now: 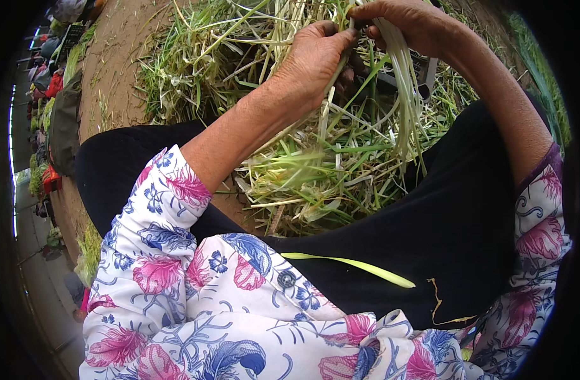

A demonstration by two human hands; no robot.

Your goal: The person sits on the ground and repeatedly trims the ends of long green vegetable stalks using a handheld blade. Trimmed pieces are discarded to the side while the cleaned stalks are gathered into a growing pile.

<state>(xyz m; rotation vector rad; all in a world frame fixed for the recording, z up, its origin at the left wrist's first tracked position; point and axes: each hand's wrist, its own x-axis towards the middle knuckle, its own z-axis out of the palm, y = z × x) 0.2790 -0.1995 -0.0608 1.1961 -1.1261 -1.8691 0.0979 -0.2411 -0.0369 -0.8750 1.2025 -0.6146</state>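
My left hand (313, 59) is pinched on a thin green plant stalk near the top of the view. Beside it, my right hand (408, 23) grips a bundle of long, pale stems (400, 80) that droop below the fingers. The fingertips of both hands come close together over the same stalk. Under them lies a loose heap of green leaves and whitish peelings (328, 175), spread between my crossed legs. More long stalks and cut greens (190, 80) are piled ahead and to the left.
A dark plastic crate (427, 78) is partly buried in the greens behind the stems. One pale yellow-green leaf (356, 266) rests on my black trousers (461, 228). Bare brown soil (112, 71) runs along the left. Several blurred people and bundles of greens line the far left.
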